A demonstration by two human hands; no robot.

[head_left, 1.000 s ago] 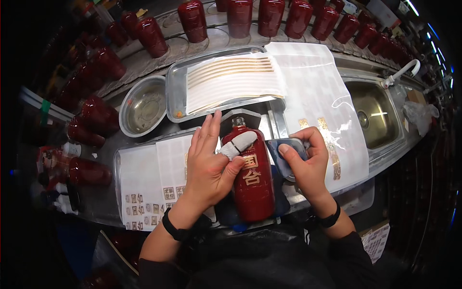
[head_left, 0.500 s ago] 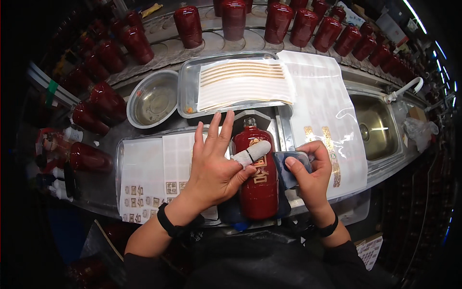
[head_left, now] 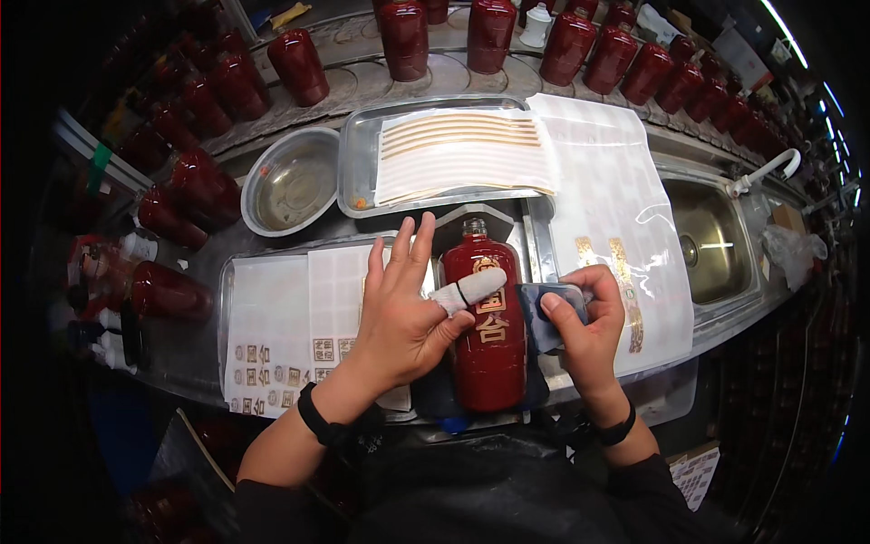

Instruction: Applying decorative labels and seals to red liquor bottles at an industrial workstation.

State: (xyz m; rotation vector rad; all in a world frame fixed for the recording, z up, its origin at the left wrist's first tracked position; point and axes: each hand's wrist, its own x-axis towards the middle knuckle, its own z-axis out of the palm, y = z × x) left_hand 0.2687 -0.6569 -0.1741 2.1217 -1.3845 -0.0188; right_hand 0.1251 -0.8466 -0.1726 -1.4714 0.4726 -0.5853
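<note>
A dark red glass bottle [head_left: 488,363] with gold lettering down its front lies in a holder, neck pointing away from me. My left hand [head_left: 399,313] is over its left side, three fingers spread. The index finger wears a white cloth finger cot [head_left: 473,288] with a black band, its tip on the bottle's lettering; the thumb is close below. Between thumb and fingers my right hand [head_left: 589,322] grips a flat blue-grey scraper [head_left: 536,317], its edge at the bottle's right side.
White decal sheets [head_left: 267,313] lie on a tray at left. A metal bowl [head_left: 258,195] and a tray [head_left: 355,168] of gold-striped strips stand behind. At right are a plastic-covered sheet [head_left: 598,163] and a sink [head_left: 716,272]. Several red bottles [head_left: 403,41] line the curved conveyor.
The bottles on the conveyor at the back have shifted left, and a white one has come into view among them. My left hand has moved slightly; the scraper stays beside the bottle.
</note>
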